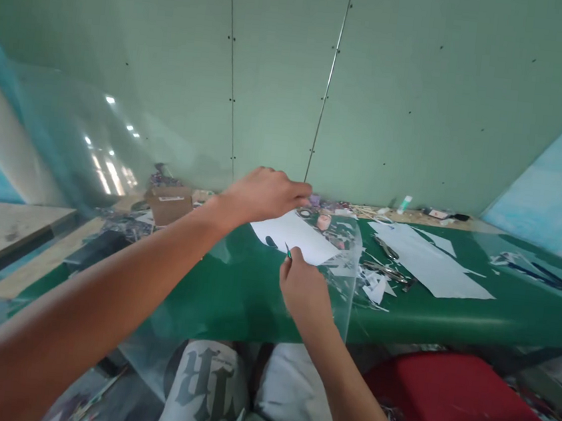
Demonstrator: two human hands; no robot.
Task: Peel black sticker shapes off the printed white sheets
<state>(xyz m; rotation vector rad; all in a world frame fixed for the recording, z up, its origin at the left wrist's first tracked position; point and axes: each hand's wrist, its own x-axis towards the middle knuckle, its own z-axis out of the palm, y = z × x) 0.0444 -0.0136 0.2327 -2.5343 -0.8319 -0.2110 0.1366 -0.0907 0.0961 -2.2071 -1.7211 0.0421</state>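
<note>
Right hand (pixel 307 290) has its fingers round a small green tool (pixel 289 253), by the white paper (pixel 301 235)'s near edge on the desk (pixel 236 299). Left hand (pixel 268 194)'s over the far side, fingers bent, can't tell if they're gripping anything.

Green tabletop (pixel 241 307); white paper (pixel 298 236); red seat (pixel 461 410); pale-green wall (pixel 280 70); white legwear (pixel 300 380), grey lettering (pixel 218 391).

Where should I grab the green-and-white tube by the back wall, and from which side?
The tube is probably best pinched at mid-body, from the near side and slightly above: it is slim, stands nearly upright with a slight lean, and the wall is close behind. The right hand grips a small green tool.
</note>
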